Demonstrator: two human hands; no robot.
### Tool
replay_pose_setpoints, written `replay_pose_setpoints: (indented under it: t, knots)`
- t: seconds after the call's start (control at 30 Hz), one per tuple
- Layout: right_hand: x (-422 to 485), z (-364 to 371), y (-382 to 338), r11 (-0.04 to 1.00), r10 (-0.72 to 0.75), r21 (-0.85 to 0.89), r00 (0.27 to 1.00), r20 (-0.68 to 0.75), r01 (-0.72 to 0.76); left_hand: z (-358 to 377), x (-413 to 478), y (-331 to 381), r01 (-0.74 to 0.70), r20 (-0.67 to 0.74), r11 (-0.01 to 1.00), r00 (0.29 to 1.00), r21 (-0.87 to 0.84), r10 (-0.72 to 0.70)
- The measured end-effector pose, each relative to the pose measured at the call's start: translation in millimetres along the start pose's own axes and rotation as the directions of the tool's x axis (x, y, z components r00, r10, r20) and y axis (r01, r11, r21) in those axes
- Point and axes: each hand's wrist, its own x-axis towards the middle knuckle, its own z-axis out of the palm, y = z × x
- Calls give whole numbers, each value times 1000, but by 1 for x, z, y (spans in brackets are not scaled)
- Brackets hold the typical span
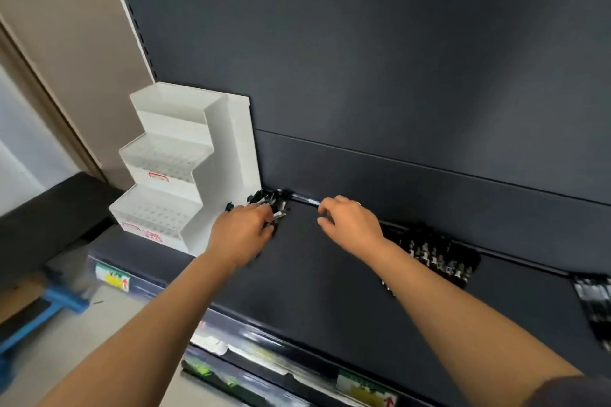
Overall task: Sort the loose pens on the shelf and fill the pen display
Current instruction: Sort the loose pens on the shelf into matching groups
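Fingers [261, 212] of the left hand [243, 231] are curled round pens [277, 205] beside the display [218, 149]; right hand [350, 221] fingers are bent, their hold unclear; tiers are seen unfilled; a pile [436, 254] is left unsorted on the shelf [314, 274].

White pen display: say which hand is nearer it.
Left. The left hand sits just right of the display, gripping loose pens; the right hand is farther right.
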Motion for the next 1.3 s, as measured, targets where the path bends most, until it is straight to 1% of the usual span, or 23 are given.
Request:
replay_pose_setpoints:
  t: [0.13, 0.3, 0.47, 0.7, 0.9, 1.07, 1.17, 1.23, 1.3]
  knots:
    - [17, 17, -27, 1000, 17, 20, 998, 64, -19, 4, 5, -33, 9, 25, 1000, 1000, -25, -8]
    - [41, 31, -37, 999, 30, 22, 988, 149, -34, 14, 18, -54, 19, 81, 999, 997, -26, -17]
    - [67, 39, -34, 999, 29, 15, 978, 207, -33, 31, 36, -59, 51, 184, 999, 982, 11, -52]
    - [94, 45, -23, 999, 47, 15, 968, 247, -52, 45, 61, -51, 74, 233, 995, 968, 74, -89]
    - [111, 52, -20, 993, 109, 20, 953, 283, -119, 62, 82, -59, -3, 309, 991, 950, 133, -39]
    - [122, 61, -22, 976, 202, 19, 934, 296, -217, 73, 97, -68, -82, 383, 986, 924, 148, 19]
    - [124, 70, -25, 962, 250, 31, 922, 295, -271, 74, 105, -71, -86, 413, 992, 910, 88, 42]
    - [124, 75, -24, 948, 288, 47, 911, 296, -316, 71, 114, -76, -34, 413, 999, 910, -10, 35]
    - [125, 78, -25, 929, 327, 74, 899, 290, -362, 64, 123, -82, 10, 375, 997, 927, -82, 21]
